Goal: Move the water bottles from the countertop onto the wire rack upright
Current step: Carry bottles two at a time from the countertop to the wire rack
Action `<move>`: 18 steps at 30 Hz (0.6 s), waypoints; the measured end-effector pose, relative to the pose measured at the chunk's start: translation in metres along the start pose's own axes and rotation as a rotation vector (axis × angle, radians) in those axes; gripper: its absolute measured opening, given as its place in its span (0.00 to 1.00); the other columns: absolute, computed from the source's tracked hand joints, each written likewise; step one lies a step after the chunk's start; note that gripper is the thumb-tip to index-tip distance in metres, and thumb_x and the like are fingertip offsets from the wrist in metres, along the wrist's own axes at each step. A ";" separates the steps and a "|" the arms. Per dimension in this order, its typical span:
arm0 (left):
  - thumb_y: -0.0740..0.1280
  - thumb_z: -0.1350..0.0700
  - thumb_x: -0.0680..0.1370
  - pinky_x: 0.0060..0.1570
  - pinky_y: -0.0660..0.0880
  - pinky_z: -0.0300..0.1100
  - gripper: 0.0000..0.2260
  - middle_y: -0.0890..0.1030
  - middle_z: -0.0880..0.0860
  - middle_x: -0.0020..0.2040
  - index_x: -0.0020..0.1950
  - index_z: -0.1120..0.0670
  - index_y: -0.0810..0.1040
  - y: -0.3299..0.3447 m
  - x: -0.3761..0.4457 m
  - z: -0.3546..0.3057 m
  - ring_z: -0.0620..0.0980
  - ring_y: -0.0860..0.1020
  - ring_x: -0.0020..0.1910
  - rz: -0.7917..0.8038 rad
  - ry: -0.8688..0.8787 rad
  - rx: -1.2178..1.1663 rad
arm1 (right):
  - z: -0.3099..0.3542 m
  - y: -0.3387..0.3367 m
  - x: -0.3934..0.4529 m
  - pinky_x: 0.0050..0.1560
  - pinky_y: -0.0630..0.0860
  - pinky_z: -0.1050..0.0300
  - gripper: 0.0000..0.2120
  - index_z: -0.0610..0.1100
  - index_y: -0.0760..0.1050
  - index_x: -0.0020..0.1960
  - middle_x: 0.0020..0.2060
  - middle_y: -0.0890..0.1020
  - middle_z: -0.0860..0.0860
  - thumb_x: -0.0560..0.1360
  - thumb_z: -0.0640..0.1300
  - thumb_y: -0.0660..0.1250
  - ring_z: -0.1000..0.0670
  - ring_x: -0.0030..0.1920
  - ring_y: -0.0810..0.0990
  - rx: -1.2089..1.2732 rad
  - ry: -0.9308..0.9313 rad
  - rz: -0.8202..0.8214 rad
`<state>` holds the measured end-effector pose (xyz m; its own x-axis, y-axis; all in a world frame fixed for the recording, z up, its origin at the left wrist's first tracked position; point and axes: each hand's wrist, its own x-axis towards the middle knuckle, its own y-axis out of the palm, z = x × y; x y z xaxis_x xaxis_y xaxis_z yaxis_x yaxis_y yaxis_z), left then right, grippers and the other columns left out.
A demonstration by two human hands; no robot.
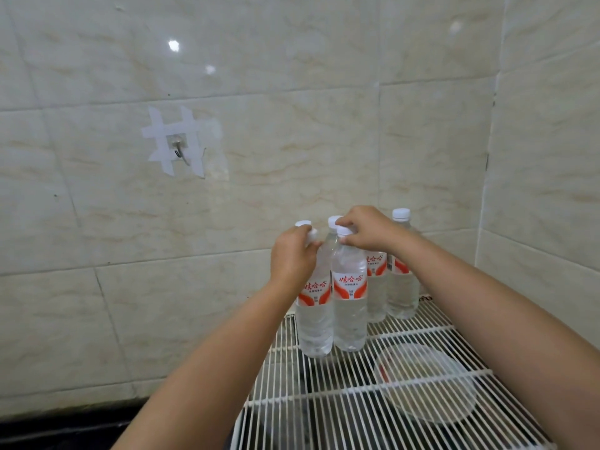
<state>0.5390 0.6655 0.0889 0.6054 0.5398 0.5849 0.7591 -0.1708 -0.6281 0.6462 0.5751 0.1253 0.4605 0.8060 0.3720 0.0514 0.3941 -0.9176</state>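
Several clear water bottles with white caps and red-and-white labels stand upright on the white wire rack (406,329) in the wall corner. My left hand (293,254) grips the neck and cap of the front left bottle (314,316). My right hand (367,228) pinches the cap of the front right bottle (350,306). Both front bottles touch each other and rest on the rack near its left edge. Behind them stand a partly hidden bottle (376,287) and a far right bottle (402,280). Another cap (332,221) peeks out behind my right hand.
A round glass lid or dish (428,384) lies beneath the rack wires at the right. Tiled walls close in behind and to the right. A taped metal hook (178,147) hangs on the back wall. A dark countertop edge (65,427) runs along the lower left.
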 end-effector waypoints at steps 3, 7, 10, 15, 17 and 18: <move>0.64 0.58 0.78 0.57 0.67 0.44 0.15 0.77 0.60 0.62 0.63 0.63 0.74 0.003 -0.002 -0.003 0.56 0.74 0.61 -0.004 0.004 -0.019 | -0.002 0.000 -0.002 0.49 0.69 0.53 0.16 0.34 0.74 0.59 0.52 0.78 0.36 0.75 0.42 0.64 0.39 0.54 0.76 -0.005 -0.018 -0.002; 0.64 0.59 0.78 0.57 0.69 0.45 0.14 0.77 0.61 0.62 0.62 0.63 0.74 0.007 -0.003 -0.004 0.57 0.74 0.61 -0.007 0.010 -0.031 | -0.006 0.001 -0.005 0.50 0.70 0.51 0.16 0.33 0.74 0.58 0.52 0.78 0.36 0.75 0.42 0.64 0.40 0.53 0.75 -0.002 -0.017 -0.021; 0.63 0.59 0.78 0.57 0.69 0.45 0.14 0.77 0.60 0.62 0.61 0.63 0.74 0.007 -0.002 -0.001 0.57 0.75 0.61 -0.027 0.016 -0.022 | -0.004 0.003 -0.006 0.52 0.70 0.49 0.16 0.31 0.74 0.57 0.51 0.77 0.35 0.75 0.42 0.64 0.39 0.53 0.75 0.006 -0.025 -0.031; 0.63 0.58 0.79 0.59 0.66 0.41 0.16 0.76 0.58 0.64 0.65 0.62 0.73 0.004 -0.001 0.003 0.55 0.73 0.64 -0.042 0.012 -0.015 | 0.000 0.007 -0.007 0.54 0.69 0.49 0.16 0.31 0.74 0.56 0.51 0.77 0.35 0.75 0.42 0.64 0.40 0.53 0.75 0.038 -0.046 -0.056; 0.63 0.58 0.79 0.60 0.66 0.40 0.16 0.76 0.58 0.65 0.65 0.62 0.72 0.004 -0.001 0.003 0.55 0.73 0.65 -0.038 0.013 -0.024 | 0.000 0.007 -0.007 0.55 0.70 0.48 0.16 0.31 0.74 0.56 0.51 0.77 0.35 0.75 0.42 0.64 0.40 0.53 0.75 0.056 -0.037 -0.058; 0.64 0.58 0.78 0.61 0.66 0.40 0.16 0.76 0.58 0.65 0.65 0.62 0.73 0.005 -0.001 0.003 0.55 0.73 0.65 -0.035 0.014 -0.032 | -0.001 0.008 -0.007 0.55 0.71 0.47 0.16 0.31 0.74 0.56 0.51 0.78 0.35 0.75 0.42 0.64 0.40 0.54 0.75 0.061 -0.036 -0.060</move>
<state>0.5412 0.6668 0.0835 0.5817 0.5346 0.6131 0.7867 -0.1782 -0.5910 0.6438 0.5718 0.1153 0.4262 0.7950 0.4315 0.0233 0.4672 -0.8838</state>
